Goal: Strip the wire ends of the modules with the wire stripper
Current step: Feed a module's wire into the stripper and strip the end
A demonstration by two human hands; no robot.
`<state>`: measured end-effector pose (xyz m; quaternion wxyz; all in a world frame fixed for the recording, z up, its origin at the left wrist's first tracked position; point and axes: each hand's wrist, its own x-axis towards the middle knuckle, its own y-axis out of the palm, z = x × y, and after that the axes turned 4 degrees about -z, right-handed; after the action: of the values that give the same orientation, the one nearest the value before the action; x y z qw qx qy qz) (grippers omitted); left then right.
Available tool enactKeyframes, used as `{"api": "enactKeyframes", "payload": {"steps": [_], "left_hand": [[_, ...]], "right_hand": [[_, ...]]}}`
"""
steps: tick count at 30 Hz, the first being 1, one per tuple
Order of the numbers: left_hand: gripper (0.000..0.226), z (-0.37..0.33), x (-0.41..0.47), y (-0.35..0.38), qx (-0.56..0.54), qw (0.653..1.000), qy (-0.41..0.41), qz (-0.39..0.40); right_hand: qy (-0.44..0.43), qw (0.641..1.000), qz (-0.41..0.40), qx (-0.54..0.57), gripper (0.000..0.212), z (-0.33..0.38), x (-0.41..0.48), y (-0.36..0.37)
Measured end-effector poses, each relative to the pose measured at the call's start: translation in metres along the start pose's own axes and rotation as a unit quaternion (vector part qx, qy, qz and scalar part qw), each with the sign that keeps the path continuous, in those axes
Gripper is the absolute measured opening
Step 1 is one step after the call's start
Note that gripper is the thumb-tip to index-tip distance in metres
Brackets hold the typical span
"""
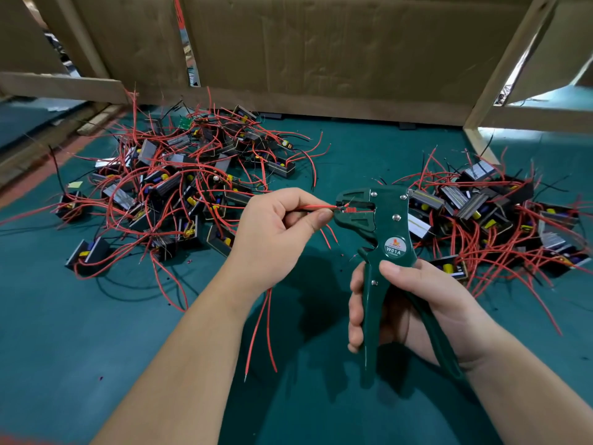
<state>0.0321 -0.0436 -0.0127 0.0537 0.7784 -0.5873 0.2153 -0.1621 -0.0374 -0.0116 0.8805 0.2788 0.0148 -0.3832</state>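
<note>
Head: wire (316,206), left grip (276,232) to stripper (382,220)

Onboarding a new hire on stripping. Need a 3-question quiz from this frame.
1. True or false: the right hand grips the stripper by its handles.
2. The left hand pinches a red wire. Where is the wire's end? A: in the stripper's head. B: in a cardboard box. C: taped to a bench.
3. Fill in: the modules lie in ___ piles on the green mat.

Key: 1 true; 2 A; 3 two.
</note>
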Motion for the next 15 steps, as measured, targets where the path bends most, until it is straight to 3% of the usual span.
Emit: {"api": "enactKeyframes", "payload": {"steps": [15], "left_hand": [[0.024,0.0007,-0.0010,0.0002,0.029,0.999,-0.019,-0.010]], "right_hand": [[0.004,0.999,-0.027,-0.018,0.049,-0.0016,-0.0015,0.0016]]}}
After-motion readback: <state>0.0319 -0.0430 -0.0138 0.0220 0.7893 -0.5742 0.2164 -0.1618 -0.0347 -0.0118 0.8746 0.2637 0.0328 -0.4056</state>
